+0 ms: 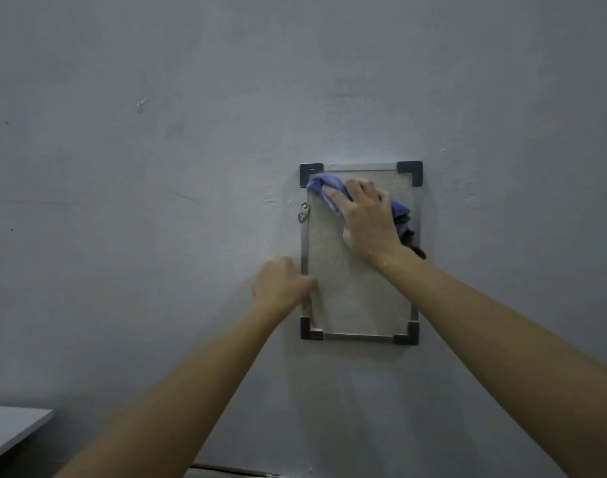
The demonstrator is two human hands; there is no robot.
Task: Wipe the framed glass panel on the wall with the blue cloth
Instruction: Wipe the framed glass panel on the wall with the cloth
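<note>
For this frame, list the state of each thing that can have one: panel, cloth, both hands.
framed glass panel: upright on the wall, hazy surface
blue cloth: bunched, pressed on the panel's upper part
right hand: flat on the cloth
left hand: gripping the panel's left edge
metal hanger tab: at the left edge, against the wall

grey wall (157,167), framed glass panel (359,298) mounted flat on it

You're in a plain indoor room, kind unclear: a scuffed grey painted wall (157,167) around the framed glass panel (357,288), a grey tabletop corner (9,429) far below-left of it.
</note>
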